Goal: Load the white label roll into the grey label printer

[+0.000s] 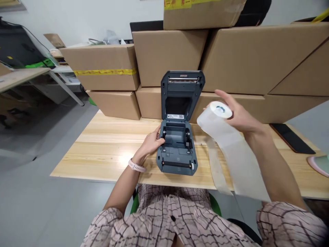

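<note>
A dark grey label printer (177, 151) stands on the wooden table with its lid (180, 96) raised, so the roll bay and the black roller near its front edge show. My left hand (152, 141) rests against the printer's left side, the thumb on its rim and the other fingers partly hidden behind it. To the right of the printer, my right hand (238, 115) holds a roll of white labels (214, 115) above the table. From the roll a long strip (241, 161) hangs loose past the table's front edge, and a narrower length trails beside it.
Cardboard boxes (169, 55) are stacked along the back of the table (102, 147). A black phone (292, 137) lies at the right, beside a pale green and pink object (320, 164) cut off by the frame. Another table (23, 77) stands at the far left.
</note>
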`<action>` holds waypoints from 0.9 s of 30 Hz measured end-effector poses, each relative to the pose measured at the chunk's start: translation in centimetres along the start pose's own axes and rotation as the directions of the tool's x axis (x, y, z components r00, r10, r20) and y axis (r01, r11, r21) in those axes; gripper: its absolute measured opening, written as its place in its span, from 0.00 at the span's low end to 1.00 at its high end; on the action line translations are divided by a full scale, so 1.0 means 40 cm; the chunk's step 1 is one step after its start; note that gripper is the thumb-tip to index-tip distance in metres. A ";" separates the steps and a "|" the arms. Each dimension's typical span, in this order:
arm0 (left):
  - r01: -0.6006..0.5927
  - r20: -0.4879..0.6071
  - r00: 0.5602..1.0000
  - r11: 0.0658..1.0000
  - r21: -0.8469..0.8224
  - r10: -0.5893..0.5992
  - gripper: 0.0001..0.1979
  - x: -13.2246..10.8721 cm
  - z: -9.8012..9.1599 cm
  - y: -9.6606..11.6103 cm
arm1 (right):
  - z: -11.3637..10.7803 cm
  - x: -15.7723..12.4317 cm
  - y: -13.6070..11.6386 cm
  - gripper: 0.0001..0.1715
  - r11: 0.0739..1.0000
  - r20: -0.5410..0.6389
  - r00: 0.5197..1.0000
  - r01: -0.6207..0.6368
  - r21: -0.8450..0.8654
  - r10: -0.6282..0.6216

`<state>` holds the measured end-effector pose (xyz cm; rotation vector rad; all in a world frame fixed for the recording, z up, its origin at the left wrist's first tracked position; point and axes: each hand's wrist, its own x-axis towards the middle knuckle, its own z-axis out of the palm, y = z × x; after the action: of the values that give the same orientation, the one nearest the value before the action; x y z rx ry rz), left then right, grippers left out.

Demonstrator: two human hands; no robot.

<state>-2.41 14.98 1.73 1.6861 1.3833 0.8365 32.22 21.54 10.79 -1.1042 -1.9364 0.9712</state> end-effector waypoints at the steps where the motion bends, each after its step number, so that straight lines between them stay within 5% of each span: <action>1: -0.002 -0.006 1.000 1.000 -0.013 0.002 0.39 0.000 0.002 0.000 | 0.010 0.006 0.030 0.63 0.999 -0.042 0.998 -0.040 -0.016 0.040; 5: -0.011 -0.026 1.000 0.998 -0.060 0.009 0.38 -0.001 0.007 0.001 | 0.081 0.039 0.142 0.59 0.993 -0.069 0.991 -0.114 -0.026 0.112; 10: -0.024 -0.047 0.999 0.995 -0.099 0.019 0.38 -0.002 0.012 0.002 | 0.148 0.058 0.214 0.50 0.994 -0.036 0.999 -0.020 -0.103 0.016; 18: -0.025 -0.067 0.998 0.979 -0.204 0.012 0.41 0.003 0.034 -0.014 | 0.034 -0.117 0.235 0.40 0.918 0.015 0.963 -0.260 0.299 0.268; 23: 0.004 -0.125 0.992 0.976 -0.219 -0.033 0.41 -0.004 0.043 -0.024 | 0.081 -0.215 0.232 0.32 0.890 0.226 0.917 -0.380 0.251 0.328; 27: 0.008 -0.165 0.985 0.972 -0.236 -0.048 0.42 -0.013 0.046 -0.018 | 0.091 -0.228 0.164 0.25 0.922 0.239 0.937 -0.310 0.230 0.255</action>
<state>-1.25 14.23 0.21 1.4380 1.3575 1.1030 35.25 14.73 1.62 -1.1851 -1.7619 1.5106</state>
